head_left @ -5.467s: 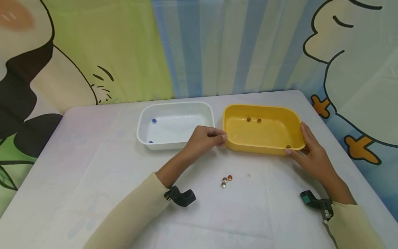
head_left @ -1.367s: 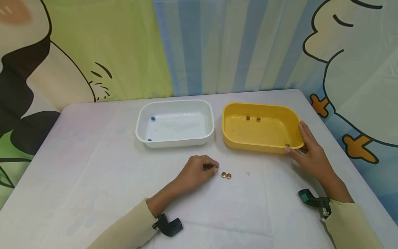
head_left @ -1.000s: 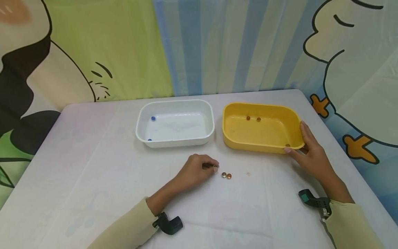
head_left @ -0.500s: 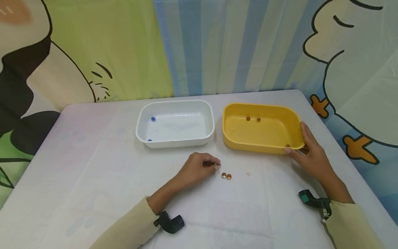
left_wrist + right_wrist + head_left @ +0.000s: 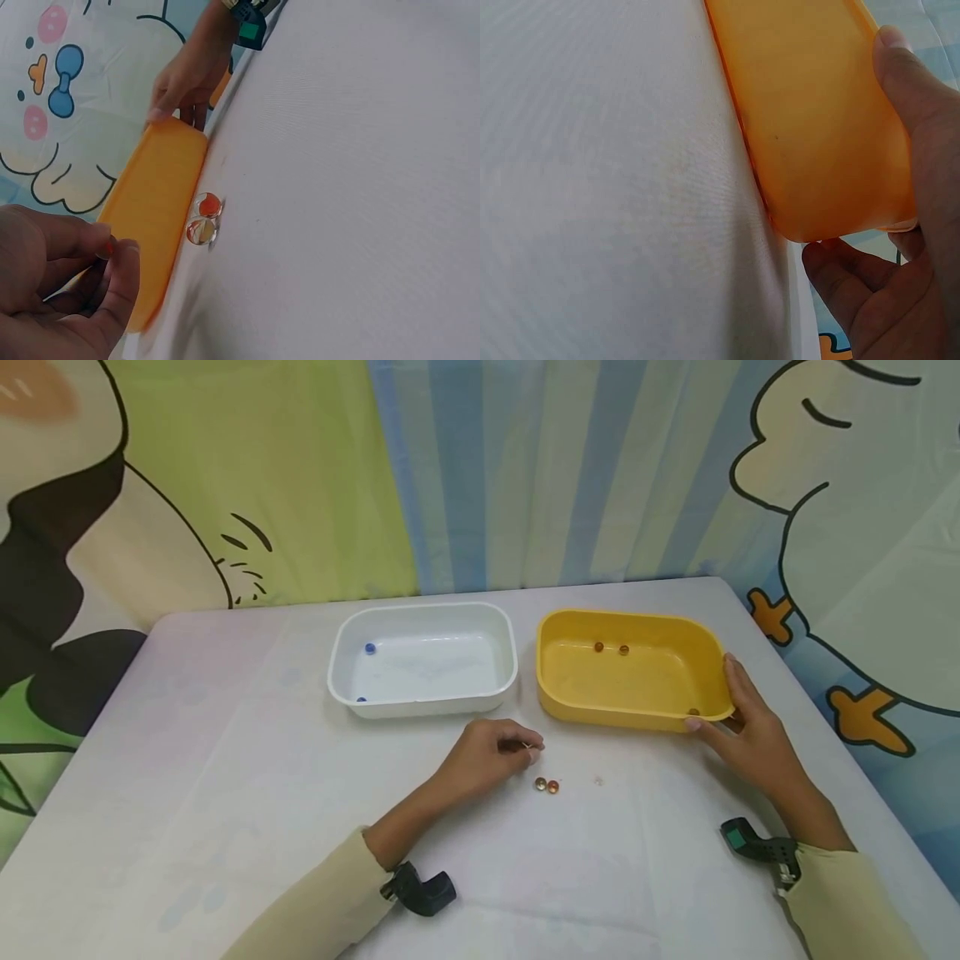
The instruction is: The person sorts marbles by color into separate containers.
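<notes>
My left hand (image 5: 487,760) pinches a small marble (image 5: 107,250) between thumb and fingertips, above the table; only a reddish bit of it shows. Just below that hand, two clear glass marbles lie touching on the cloth: one with a yellowish swirl (image 5: 201,231) and one with an orange swirl (image 5: 208,205). At the right, my right hand (image 5: 757,743) grips the near right corner of a yellow tray (image 5: 622,714), thumb over the rim and fingers around the end wall. Several amber-looking marbles (image 5: 624,650) sit inside that tray.
A white tray (image 5: 423,706) stands left of the yellow one, holding two blue marbles (image 5: 371,648). White cloth covers the table (image 5: 225,760), and a printed cartoon curtain (image 5: 517,477) hangs behind its back edge.
One marble has left the group on the table and is now in my left hand. Lately that hand has moved slightly right and toward the yellow tray. My right hand stays put.
</notes>
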Demonstrator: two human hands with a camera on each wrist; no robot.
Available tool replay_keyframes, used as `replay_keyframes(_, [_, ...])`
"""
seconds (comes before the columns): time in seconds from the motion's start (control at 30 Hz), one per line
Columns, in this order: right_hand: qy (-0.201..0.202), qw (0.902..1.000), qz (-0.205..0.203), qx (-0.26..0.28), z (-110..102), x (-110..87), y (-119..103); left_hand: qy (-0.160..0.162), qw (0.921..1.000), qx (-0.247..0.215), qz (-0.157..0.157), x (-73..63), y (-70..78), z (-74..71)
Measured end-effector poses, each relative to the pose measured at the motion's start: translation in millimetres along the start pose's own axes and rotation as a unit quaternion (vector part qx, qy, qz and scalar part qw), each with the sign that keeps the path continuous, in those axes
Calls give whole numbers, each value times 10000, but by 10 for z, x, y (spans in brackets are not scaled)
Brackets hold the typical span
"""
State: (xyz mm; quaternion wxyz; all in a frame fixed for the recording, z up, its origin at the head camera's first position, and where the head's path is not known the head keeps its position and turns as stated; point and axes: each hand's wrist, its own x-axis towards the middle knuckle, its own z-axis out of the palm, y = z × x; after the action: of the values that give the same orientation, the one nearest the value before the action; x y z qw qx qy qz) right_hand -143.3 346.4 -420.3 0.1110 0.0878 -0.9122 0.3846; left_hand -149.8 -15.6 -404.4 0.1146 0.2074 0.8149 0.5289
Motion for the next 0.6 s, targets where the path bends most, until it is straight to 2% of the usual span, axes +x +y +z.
replay_keyframes(0.27, [-4, 10000, -17, 28, 3, 15, 11, -5, 9998, 13, -197, 106, 108, -40])
replay_keyframes(0.6, [-23, 10000, 13, 24, 0, -2, -7, 68, 9974, -600, -404, 294, 147, -94])
